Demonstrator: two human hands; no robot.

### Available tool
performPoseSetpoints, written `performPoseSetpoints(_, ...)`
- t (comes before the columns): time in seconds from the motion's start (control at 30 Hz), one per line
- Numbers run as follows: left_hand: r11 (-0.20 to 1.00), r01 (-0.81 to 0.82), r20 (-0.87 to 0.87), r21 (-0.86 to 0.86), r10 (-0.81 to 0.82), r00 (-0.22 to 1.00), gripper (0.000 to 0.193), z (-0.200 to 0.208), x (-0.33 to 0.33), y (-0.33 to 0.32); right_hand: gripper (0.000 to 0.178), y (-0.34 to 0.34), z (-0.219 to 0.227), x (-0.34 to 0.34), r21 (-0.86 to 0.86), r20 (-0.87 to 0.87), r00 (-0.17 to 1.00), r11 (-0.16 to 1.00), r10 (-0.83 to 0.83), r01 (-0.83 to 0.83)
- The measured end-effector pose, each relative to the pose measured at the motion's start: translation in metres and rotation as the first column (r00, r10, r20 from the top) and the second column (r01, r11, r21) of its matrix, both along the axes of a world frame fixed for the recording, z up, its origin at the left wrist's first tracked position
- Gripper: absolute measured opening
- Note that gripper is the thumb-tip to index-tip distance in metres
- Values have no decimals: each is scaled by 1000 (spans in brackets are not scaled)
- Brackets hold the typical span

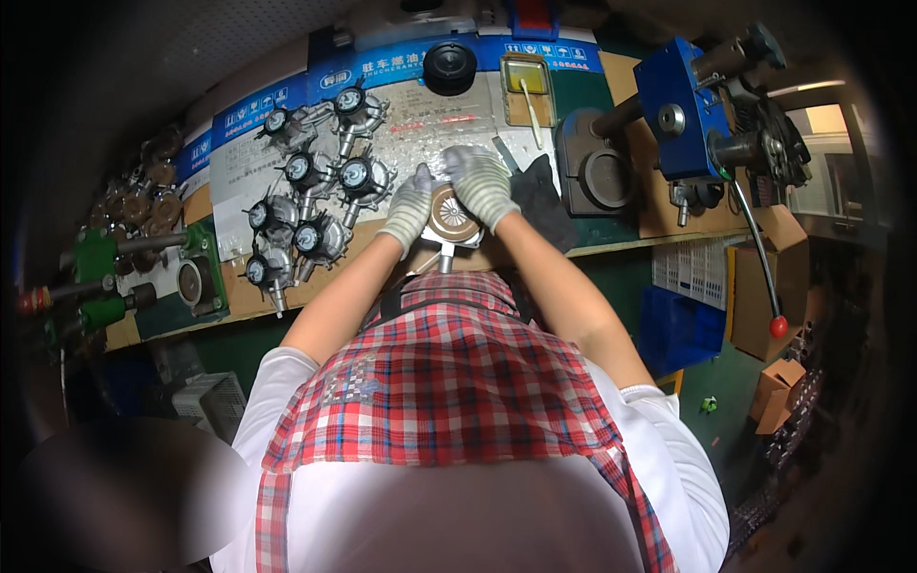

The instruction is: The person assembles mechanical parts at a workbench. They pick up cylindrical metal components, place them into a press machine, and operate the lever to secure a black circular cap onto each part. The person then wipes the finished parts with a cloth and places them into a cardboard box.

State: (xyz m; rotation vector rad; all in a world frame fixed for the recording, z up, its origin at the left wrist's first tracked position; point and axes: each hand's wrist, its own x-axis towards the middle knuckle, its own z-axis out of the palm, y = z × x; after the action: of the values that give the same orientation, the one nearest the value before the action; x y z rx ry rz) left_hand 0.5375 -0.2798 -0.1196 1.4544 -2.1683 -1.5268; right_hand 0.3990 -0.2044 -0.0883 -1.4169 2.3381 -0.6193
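Observation:
Near the front edge of the bench lies a round metal pump housing (447,231) with a brownish ring and a pale finned disc in its middle. A short metal pipe sticks out of it toward me. My left hand (411,207), in a striped knit glove, is closed along its left side. My right hand (479,181), gloved alike, curls over its far right side. The fingers of both hands meet near the far rim, where they hide part of the housing. Whether they pinch a small piece there cannot be made out.
Several black-capped metal pump assemblies (309,174) stand left of my hands. A black round part (449,69) and a yellow tray (525,80) with a brush lie beyond. A dark cloth (544,202) and a blue lever press (673,119) are right, a green press (196,272) left.

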Motion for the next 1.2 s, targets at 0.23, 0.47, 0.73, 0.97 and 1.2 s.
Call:
performPoseSetpoints(0.23,991,-2,222,-136,32,974,70,8,-16,19,82,38,-5,25,371,376,661,759,-650,535)
performPoseSetpoints(0.47,983,5,165,-184,26,986,63,-13,-10,11,75,33,-12,24,292,248,790,820,-561,491)
performPoseSetpoints(0.73,998,-38,80,-56,42,996,67,4,-11,4,65,32,-32,8,299,315,805,857,-503,419)
performPoseSetpoints(0.97,681,386,-637,622,154,755,43,95,36,-31,39,63,134,-10,-10,992,-114,927,56,375)
performPoseSetpoints(1.2,719,627,-755,299,-224,616,69,128,50,-4,50,66,189,30,-96,995,18,908,97,408)
